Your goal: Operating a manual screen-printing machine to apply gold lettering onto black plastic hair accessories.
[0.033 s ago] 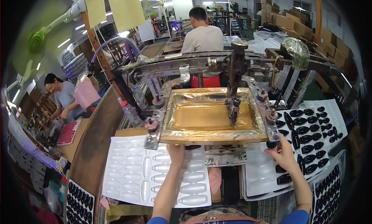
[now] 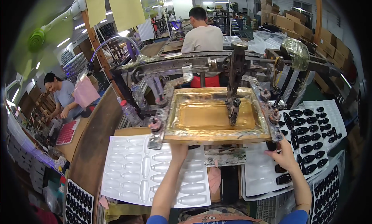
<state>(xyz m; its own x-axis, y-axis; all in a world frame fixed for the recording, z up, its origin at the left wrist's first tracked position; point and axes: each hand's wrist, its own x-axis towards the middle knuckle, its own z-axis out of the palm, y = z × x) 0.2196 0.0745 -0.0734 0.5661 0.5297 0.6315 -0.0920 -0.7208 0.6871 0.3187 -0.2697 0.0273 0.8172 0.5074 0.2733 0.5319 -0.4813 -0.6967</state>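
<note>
A printing screen frame (image 2: 217,138) with gold-coloured mesh and tape-wrapped edges sits in a metal machine in front of me. My left hand (image 2: 179,151) reaches under its front edge on the left; the fingers are hidden there. The end of a dark piece (image 2: 193,147) shows beside that hand; whether I grip it cannot be seen. Below the frame's right corner, my right hand (image 2: 285,156) is closed, thumb and fingers around a glossy black oval piece (image 2: 272,145). Between my hands, below the frame, is a stained metal base (image 2: 224,156).
A white moulded tray (image 2: 128,169) with bare hollows lies left. To the right are a tray (image 2: 259,177) with a few black pieces and a fuller tray (image 2: 333,117). A red-capped bottle (image 2: 130,111) stands behind. One person (image 2: 66,96) works left, another (image 2: 203,34) sits ahead.
The screen frame has shifted slightly to the right. My left hand has moved a little rightward; my right hand stays close to the same place with the black piece.
</note>
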